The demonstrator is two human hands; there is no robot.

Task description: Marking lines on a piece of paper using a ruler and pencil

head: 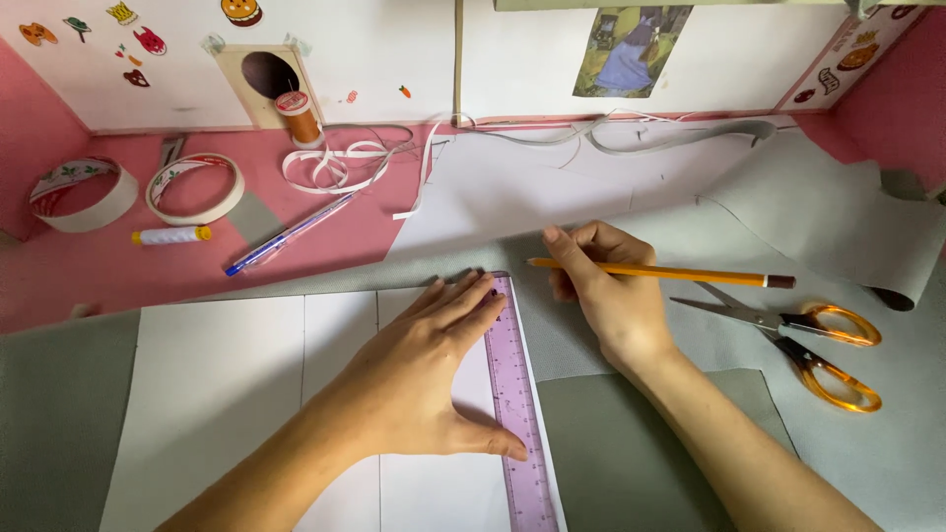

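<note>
Slippage of the purple ruler [516, 414] looks like the main risk. The left hand [434, 374] presses flat on it, fingers spread, nothing clenched, thumb low against the ruler's left edge. The ruler lies along the right edge of the white paper sheet [227, 394], which sits on grey fabric [631, 443] on the bench. If the palm pressure eases, I judge the ruler could pivot and any line would go crooked.

Just beyond, the right hand [611, 291] has its grip closed on a yellow pencil [670, 271], held nearly level, tip pointing left above the ruler's top end, apparently not on the paper yet. A loose fabric fold under the paper could also let the sheet creep.

To the right, orange-handled scissors [808, 345] lie with their blades apart near the right forearm; an elbow sweep could catch them.

Further off on the pink surface: a blue pen [286, 236], two tape rolls [194, 187], an orange thread spool [298, 116], and loose white strips [340, 163] that could snag.
</note>
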